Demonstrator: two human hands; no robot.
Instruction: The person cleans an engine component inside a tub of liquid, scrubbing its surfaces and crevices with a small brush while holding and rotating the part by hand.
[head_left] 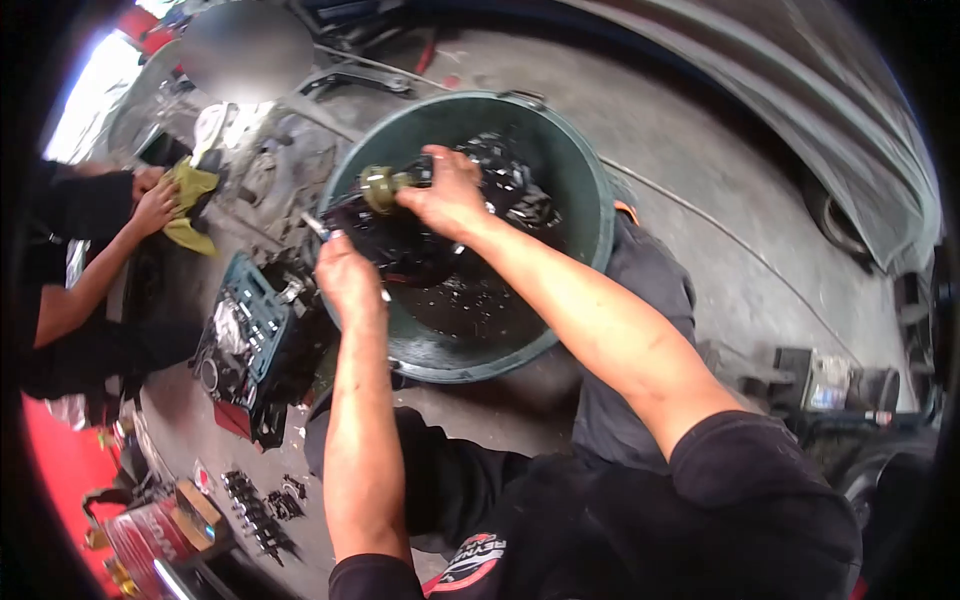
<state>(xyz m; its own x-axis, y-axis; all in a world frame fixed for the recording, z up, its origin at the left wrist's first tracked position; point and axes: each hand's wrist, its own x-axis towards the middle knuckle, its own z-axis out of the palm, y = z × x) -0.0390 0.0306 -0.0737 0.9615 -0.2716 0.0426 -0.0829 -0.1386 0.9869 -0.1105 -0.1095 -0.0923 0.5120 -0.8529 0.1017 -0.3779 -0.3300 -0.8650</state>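
I've got right hand [450,200] gripping olive cylinder [378,190], left hand [348,275] apparently pinching slim pale rod [313,222], both over green tub [580,200]; best keep work low inside, catching drips.

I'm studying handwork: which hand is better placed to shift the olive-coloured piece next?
Probably the right hand: it appears to grip the olive-coloured piece over the tub. The left hand is apart from it, near the tub's rim.
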